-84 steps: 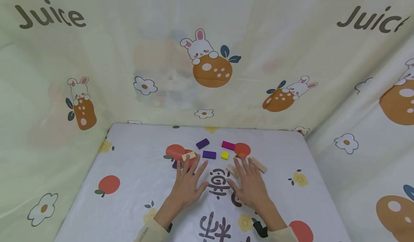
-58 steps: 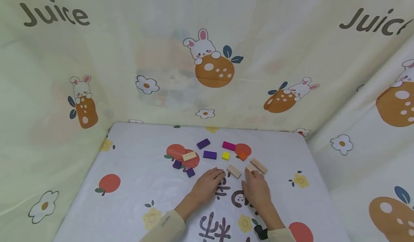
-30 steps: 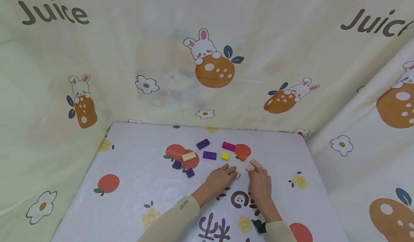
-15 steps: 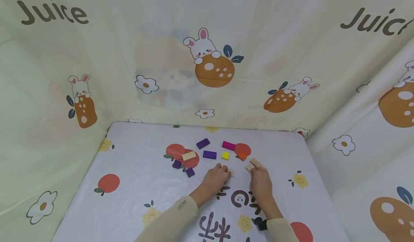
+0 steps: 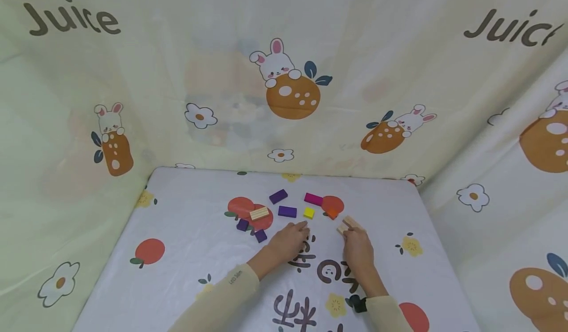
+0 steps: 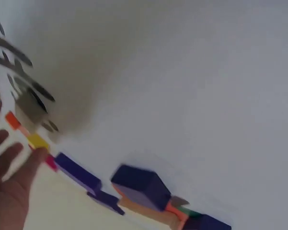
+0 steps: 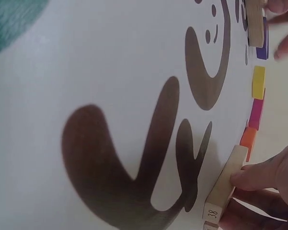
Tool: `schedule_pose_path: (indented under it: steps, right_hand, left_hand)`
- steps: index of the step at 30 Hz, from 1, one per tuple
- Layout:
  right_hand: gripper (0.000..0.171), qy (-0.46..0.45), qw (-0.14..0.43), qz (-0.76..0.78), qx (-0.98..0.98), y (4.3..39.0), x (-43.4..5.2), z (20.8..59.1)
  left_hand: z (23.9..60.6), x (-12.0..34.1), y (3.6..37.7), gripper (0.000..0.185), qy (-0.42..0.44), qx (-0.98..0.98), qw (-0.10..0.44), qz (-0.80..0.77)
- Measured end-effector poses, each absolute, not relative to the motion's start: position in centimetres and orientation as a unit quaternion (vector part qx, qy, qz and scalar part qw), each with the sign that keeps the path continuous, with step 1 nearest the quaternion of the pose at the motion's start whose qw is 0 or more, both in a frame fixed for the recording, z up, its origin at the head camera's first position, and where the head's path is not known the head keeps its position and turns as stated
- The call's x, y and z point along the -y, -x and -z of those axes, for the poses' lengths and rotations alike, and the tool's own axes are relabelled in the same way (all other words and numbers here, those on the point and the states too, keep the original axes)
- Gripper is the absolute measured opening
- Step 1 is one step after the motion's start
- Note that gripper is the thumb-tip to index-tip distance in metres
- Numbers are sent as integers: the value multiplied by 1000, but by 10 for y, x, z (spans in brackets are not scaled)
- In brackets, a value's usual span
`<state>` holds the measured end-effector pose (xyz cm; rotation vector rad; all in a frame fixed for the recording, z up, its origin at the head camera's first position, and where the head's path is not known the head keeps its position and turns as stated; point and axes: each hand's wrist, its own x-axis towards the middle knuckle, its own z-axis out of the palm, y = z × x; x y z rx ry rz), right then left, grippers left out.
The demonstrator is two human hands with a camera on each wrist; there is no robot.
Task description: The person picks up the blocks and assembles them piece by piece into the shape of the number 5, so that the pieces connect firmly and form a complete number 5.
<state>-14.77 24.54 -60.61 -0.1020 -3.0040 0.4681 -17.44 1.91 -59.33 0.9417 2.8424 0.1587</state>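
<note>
— Wooden, pale, oblong: where's that block (image 5: pixel 350 223) from the right hand (image 5: pixel 358 253)?
— Touching its fingertips (image 7: pixel 247 176), just beyond them, long axis slanting far-left to near-right on the bench (image 5: pixel 186 233).
— And the left hand (image 5: pixel 286 243)?
— Fingers curled; whether they hold anything, I cannot tell.

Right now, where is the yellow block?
In the head view the yellow block lies mid-table, between the purple block on its left and the orange block on its right, just beyond the left hand.
</note>
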Motion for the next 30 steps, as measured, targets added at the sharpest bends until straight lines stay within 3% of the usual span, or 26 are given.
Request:
schedule_pose_path:
  steps: [5,12,18,30]
  right_hand:
    - [18,33,51,-155,986,148,-245,608]
    - [20,32,52,-154,986,147,-247,610]
    - [21,38,50,-163,985,146,-247,608]
    - [22,20,53,-183,981,143,-249,613]
  left_hand:
    - [587,-7,189,41,-375,-914,118,-98]
    - [592,3,193,41,-363,-897,173,-181]
    - [592,4,192,43,-368,-907,143,-148]
    - [604,12,176,17,-304,-946,59,-93]
